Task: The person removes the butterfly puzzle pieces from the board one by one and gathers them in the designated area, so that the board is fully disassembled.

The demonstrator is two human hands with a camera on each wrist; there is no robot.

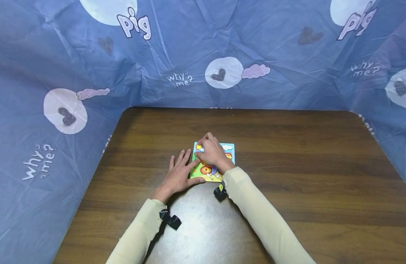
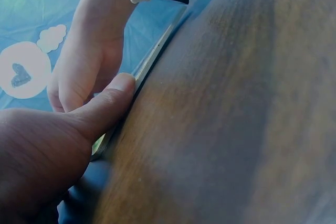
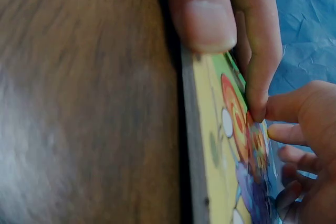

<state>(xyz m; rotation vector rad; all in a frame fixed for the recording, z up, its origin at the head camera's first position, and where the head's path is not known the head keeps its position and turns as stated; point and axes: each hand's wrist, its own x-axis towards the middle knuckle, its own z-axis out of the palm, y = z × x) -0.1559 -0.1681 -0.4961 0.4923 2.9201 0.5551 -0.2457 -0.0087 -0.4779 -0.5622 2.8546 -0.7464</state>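
One board (image 1: 207, 171) gets a splayed left hand (image 1: 178, 176) at its left edge, probably bracing it, plus a right hand (image 1: 213, 151) bent over it, maybe pinching something, can't tell.

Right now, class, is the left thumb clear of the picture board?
No, the left hand rests its thumb on the near edge of the picture board.

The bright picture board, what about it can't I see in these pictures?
Head view: much of the picture board's middle, covered by the right grip.
Head view: whether that grip pinches a loose piece; its own back hides the fingertips.
Left wrist view: most of the printed side, seen edge-on and partly behind the left grip.
Right wrist view: the rest of the board, cut off by the bottom edge.
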